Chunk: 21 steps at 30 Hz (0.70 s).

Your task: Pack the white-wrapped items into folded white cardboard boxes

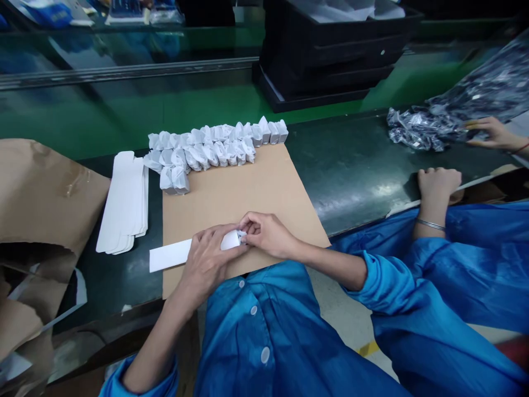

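Note:
A long white box (pixel 170 255) lies on a brown cardboard sheet (pixel 264 190) in front of me. My left hand (pixel 210 251) is wrapped over the box, fingers and thumb on its sides. At the box's right end, my right hand (pixel 268 234) pinches a small whitish piece at the opening; the fingers partly hide it. Rows of small paper-wrapped pieces (pixel 206 151) stand along the sheet's back edge. Left of the sheet, a stack of flat white cartons (pixel 124 207) rests on the dark green table (pixel 343 171).
Stacked black trays (pixel 330 55) stand behind the sheet. A brown cardboard box (pixel 45 187) is at the left. On the right, another person's hand (pixel 490 133) touches clear plastic bags (pixel 430 127), and that person's other hand (pixel 438 182) rests at the table edge.

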Tool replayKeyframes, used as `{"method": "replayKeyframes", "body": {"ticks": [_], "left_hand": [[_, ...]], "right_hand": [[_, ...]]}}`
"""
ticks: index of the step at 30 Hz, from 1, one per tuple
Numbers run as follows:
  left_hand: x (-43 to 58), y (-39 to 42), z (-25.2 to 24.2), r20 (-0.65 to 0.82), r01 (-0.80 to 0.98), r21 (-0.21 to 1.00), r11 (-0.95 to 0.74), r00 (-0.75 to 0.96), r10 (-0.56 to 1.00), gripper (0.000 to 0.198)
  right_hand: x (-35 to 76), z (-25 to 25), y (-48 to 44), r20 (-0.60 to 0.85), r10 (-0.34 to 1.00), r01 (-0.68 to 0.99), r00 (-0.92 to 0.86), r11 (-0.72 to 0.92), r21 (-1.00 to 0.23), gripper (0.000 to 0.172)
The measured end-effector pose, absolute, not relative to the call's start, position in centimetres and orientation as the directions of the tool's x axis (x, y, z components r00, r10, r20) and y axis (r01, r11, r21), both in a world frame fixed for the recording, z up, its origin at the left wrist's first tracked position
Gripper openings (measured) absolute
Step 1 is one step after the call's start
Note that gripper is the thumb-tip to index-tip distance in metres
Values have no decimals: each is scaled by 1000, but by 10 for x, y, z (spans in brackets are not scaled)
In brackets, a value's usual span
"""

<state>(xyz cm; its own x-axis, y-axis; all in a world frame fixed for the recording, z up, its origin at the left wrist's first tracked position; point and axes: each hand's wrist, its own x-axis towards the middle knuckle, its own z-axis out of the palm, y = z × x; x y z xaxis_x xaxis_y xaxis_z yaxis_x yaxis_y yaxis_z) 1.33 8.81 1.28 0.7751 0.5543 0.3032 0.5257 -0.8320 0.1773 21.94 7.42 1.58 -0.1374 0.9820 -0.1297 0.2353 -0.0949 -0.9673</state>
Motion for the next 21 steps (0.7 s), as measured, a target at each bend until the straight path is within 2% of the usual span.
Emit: {"method": "replayKeyframes", "body": {"ticks": [5, 7, 10, 13, 15, 19, 21], "left_hand": [[14, 87, 5, 484, 590, 193, -784, 638, 599, 28], [15, 85, 4, 552, 597, 184, -781, 594, 585, 31], [18, 81, 4, 615, 599, 166, -783, 558, 557, 43], [25, 77, 5, 631, 608, 200, -768, 520, 576, 51], [30, 73, 6, 642, 626, 219, -749, 485, 593, 55], [22, 69, 21, 654, 625, 158, -764, 514, 555, 62], [-1, 78, 35, 662, 700, 165, -695, 443, 604, 65]], "right_hand": [[213, 24, 74, -165, 971, 10, -174, -166, -986, 27], [213, 28, 73, -166, 964, -99, -208, -190, -977, 31], [212, 34, 72, -123, 936, -126, -331, -173, -977, 39], [203, 37, 72, -105, 914, -64, -392, -141, -988, 47], [196, 38, 73, -71, 939, 39, -336, -62, -997, 50], [216, 50, 75, 66, 987, 293, -145, 107, -950, 35], [264, 62, 84, 148, 988, 443, -53, 156, -883, 28]]}}
